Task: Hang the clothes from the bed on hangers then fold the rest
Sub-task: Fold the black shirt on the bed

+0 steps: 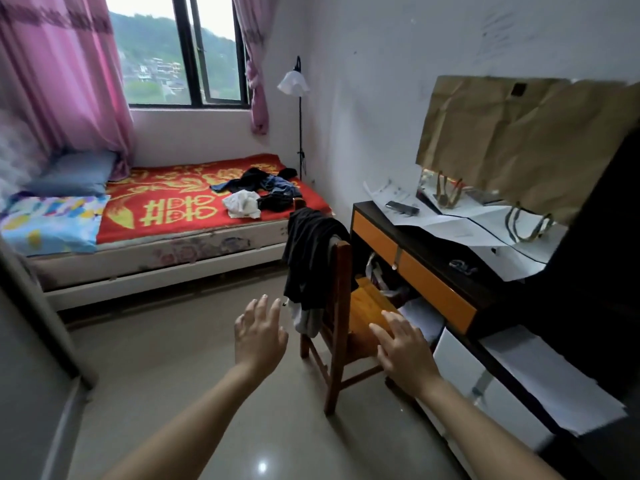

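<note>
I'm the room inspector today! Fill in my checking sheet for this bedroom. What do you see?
Surface: bed with red blanket, blue pillow at one end.
Job's things: pile of clothes on the bed; no hangers seen.
Clutter: dark garment draped over the chair; papers on the desk.
Hands: left hand and right hand both open, fingers spread, holding nothing.
Cables: nothing seen.
Surroundings: window, pink curtains, floor lamp.

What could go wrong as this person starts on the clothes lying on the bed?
The left hand and right hand are both empty and no hanger is in view, so the hanging may stall. The wooden chair stands close to the path toward the pile of clothes and could be bumped. The dark garment draped over the chair might be mistaken for one of the bed's clothes.
</note>
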Available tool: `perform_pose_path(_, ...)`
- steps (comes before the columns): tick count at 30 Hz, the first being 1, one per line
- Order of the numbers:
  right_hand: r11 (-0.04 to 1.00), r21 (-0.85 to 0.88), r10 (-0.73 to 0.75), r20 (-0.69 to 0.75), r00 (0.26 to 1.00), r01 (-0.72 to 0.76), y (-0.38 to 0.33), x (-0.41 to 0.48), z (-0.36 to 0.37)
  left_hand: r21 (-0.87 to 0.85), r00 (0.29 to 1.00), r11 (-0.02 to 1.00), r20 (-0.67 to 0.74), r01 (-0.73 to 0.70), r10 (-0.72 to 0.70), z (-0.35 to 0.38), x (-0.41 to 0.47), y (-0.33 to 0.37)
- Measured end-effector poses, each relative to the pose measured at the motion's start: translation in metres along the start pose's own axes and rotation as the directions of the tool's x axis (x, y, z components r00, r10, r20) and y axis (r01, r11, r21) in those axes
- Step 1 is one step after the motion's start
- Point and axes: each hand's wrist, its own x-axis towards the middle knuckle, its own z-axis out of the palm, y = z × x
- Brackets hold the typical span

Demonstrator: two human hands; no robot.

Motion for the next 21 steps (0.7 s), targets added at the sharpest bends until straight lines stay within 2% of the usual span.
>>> perform_pose_path(8, 0.998, -0.058, 0.028, 0.008, 1.000, -0.027, 0.030, 0.093, 0.026, -0.072, 0.999, 0.997, 0.025, 0.021, -0.020, 0.047, 0.106, -0.009)
perform_pose_path(12, 0.995, -0.105, 0.000, 0.023, 1.000, 0.002, 0.037, 0.160, 0.045, -0.068, 0.994, 0.997, 0.103, 0.038, -0.031, 0.066, 0.169, -0.020)
perform_pose_path(16, 0.992, -0.123, 0.043, 0.088, 0.995, -0.032, 0.044, 0.230, 0.069, -0.108, 0.981, 0.994, 0.193, 0.034, -0.013, 0.085, 0.227, -0.026)
perform_pose_path(21, 0.990, -0.022, 0.143, 0.214, 0.966, -0.141, 0.056, 0.279, 0.112, -0.169, 0.955, 0.985, 0.295, 0.021, 0.030, 0.108, 0.273, -0.022)
